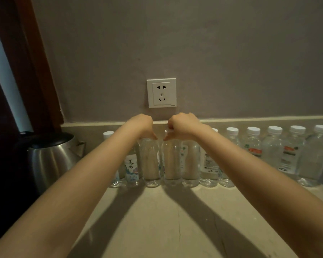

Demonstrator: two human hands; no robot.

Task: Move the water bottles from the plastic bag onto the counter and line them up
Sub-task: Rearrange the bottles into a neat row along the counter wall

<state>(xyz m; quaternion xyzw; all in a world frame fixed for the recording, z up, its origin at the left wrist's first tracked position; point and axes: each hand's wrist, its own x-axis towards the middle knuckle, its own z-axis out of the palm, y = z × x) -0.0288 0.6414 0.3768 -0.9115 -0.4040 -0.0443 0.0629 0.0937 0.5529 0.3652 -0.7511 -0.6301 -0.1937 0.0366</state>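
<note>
Several clear water bottles (272, 151) with white caps stand upright in a row along the back of the beige counter (157, 220), against the wall. My left hand (143, 126) is curled over the top of one middle bottle (150, 162), hiding its cap. My right hand (182, 125) grips the top of the neighbouring bottle (172, 162), whose white cap shows under my fingers. Both forearms reach forward over the counter. No plastic bag is in view.
A steel kettle (52, 157) with a black lid stands at the left end of the counter, close to the first bottle (108, 135). A white wall socket (161, 93) sits above the row. Dark wood framing runs up the left side.
</note>
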